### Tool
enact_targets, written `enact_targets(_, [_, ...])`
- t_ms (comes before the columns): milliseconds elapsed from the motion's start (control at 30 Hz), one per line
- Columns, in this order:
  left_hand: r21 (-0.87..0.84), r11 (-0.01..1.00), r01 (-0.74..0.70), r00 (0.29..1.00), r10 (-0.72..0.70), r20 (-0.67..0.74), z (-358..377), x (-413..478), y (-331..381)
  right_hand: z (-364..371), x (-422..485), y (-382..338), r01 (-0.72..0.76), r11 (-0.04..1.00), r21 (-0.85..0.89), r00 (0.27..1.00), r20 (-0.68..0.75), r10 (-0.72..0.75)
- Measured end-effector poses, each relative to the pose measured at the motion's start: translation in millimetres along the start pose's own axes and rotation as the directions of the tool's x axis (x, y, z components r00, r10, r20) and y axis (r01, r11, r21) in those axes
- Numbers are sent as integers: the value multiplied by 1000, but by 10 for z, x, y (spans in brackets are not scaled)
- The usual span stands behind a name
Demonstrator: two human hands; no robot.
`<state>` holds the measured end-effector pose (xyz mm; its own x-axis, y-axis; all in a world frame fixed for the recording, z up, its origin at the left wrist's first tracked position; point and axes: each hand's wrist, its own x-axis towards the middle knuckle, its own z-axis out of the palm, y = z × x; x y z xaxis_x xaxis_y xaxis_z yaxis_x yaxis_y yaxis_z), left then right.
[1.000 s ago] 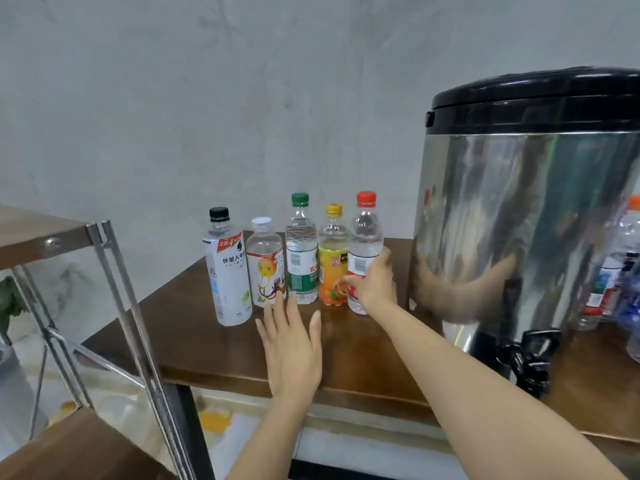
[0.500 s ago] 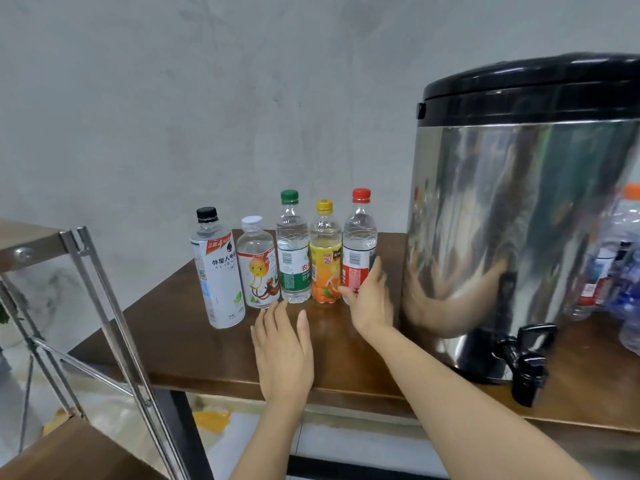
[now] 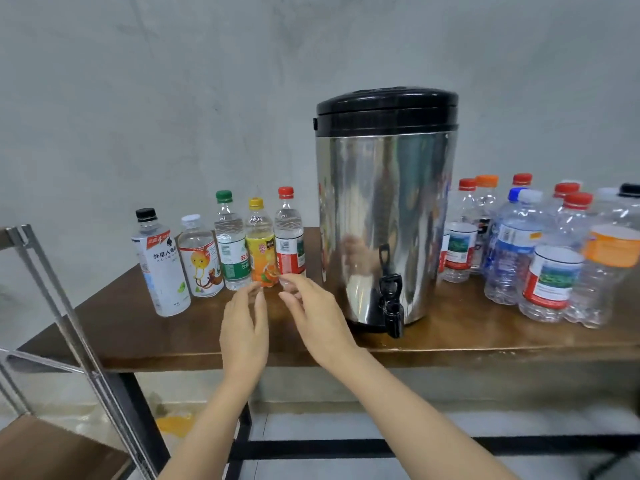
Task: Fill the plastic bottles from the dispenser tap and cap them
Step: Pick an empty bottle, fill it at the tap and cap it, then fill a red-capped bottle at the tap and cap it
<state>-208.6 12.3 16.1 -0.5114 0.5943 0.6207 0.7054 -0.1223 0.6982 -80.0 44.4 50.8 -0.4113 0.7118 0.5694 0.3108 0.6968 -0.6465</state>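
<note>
Closest are the left hand (image 3: pixel 244 327) and the right hand (image 3: pixel 315 317). They hang over the front of the desk (image 3: pixel 138 334), fingers loose and a bit spread, holding nothing. A moment ago the left hand lay flat on the desk and the right hand was against the red-capped bottle (image 3: pixel 289 237). Now both have lifted and pulled back. The right fingertips are just in front of that bottle, too blurry to tell if they touch. I think this bottle is done and put away, so a new one comes next.

The desk is smooth brown wood, a little shiny. Behind the hands five bottles stand in a row, upright, caps on. They are thin clear plastic with bright labels and look full. To their right sits the dispenser (image 3: pixel 384 209), a big round shiny steel drum with a black lid. Its small black tap (image 3: pixel 391 299) sticks out low, near the desk's front edge. Past it wait the empty bottles (image 3: pixel 519 251), crinkly and see-through. Behind everything is a rough grey wall.
</note>
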Motion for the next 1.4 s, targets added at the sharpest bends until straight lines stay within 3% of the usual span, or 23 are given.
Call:
enact_targets(133, [-172, 976, -136, 991, 132, -33, 57, -249, 633, -581, -394, -111, 91, 992, 85, 994, -66, -85])
enact_targets(233, [-285, 927, -244, 969, 242, -45, 187, -485, 1139, -1087, -657, -23, 117, 992, 54, 970, -220, -102])
enact_targets(433, [-376, 832, -408, 866, 483, 129, 1082, -911, 1763, -1951, -903, 798, -89, 995, -45, 884, -463, 58])
enact_targets(567, [-260, 895, -362, 816, 439, 375, 1891, -1002, 1807, -2439, -972, 1278, -281, 953, -111, 814, -554, 175])
enact_targets(667, [-83, 907, -412, 764, 394, 511, 2319, -978, 1725, -2777, -898, 1396, -333, 907, -259, 816, -561, 139])
enact_targets(900, [13, 837, -547, 725, 465, 508, 2512, -1021, 1619, -3366, -290, 1376, -339, 663, -667, 828, -546, -127])
enact_targets(1100, [26, 853, -522, 746, 441, 500, 2498, -1017, 1632, -3591, 49, 1435, -383, 534, -754, 888, -460, -14])
enact_targets(1200, [23, 864, -503, 749, 423, 510, 2493, -1010, 1642, -3513, -43, 1433, -343, 585, -734, 881, -468, -70])
enact_targets(1333, [4, 868, -497, 742, 422, 521, 2494, -1006, 1646, -3409, -228, 1304, -218, 824, -523, 855, -509, -97])
enact_targets(1400, [-70, 902, -427, 755, 398, 522, 2452, -990, 1666, -3373, -336, 1180, -171, 838, -518, 856, -499, -134])
